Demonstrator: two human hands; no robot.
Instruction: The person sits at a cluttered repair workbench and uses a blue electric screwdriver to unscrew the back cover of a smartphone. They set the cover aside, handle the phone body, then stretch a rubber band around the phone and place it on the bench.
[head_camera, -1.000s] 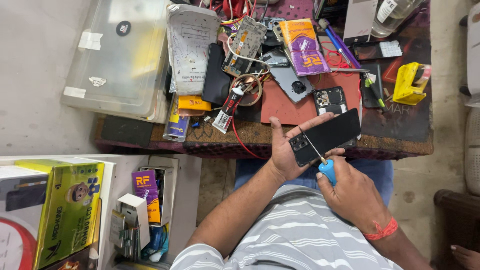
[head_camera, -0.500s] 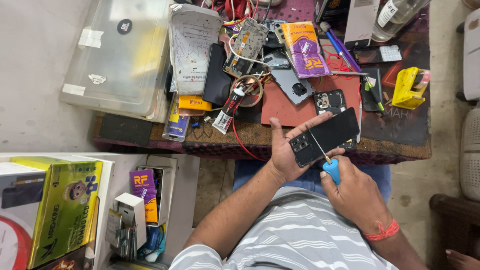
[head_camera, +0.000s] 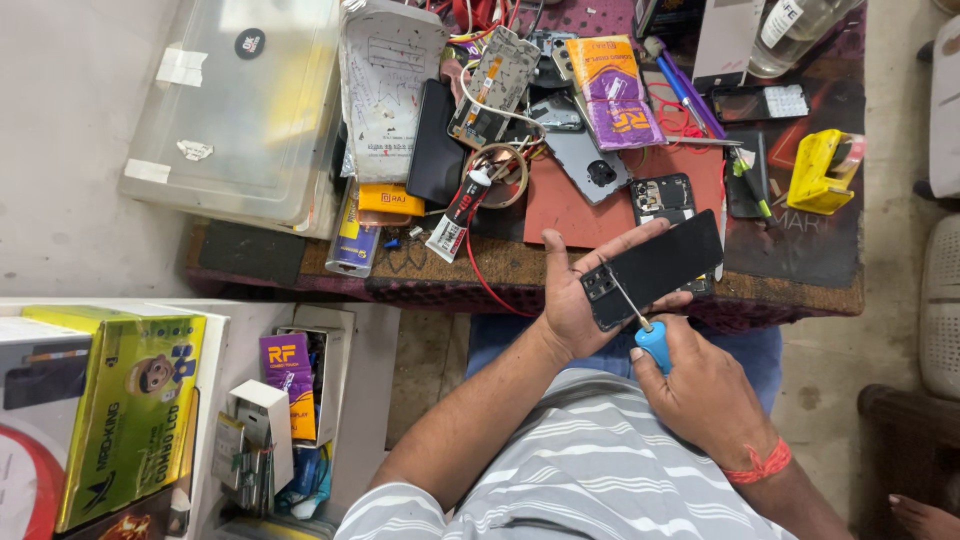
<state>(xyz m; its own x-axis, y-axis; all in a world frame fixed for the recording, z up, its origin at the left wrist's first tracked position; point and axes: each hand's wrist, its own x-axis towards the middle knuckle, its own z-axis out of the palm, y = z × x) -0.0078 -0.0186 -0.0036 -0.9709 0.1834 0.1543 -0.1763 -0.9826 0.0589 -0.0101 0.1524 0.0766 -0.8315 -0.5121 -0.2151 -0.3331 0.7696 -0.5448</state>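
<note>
Left hand (head_camera: 570, 305) fingers wrap around a black phone (head_camera: 655, 268), gripping it back-side up just past the table edge. Right hand (head_camera: 700, 385) is clenched on a blue-handled screwdriver (head_camera: 640, 325), tip touching the phone near its camera corner. Beyond the fingertips sit a red mat (head_camera: 570, 205) and a yellow tape dispenser (head_camera: 822, 172).

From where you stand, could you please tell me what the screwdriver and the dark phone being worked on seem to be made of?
The blue-handled screwdriver in the right hand looks like smooth glossy plastic at the handle, with a thin bright metal shaft. The flat black phone held in the left hand shows a matte, even back, probably plastic, though coated glass cannot be ruled out.
</note>
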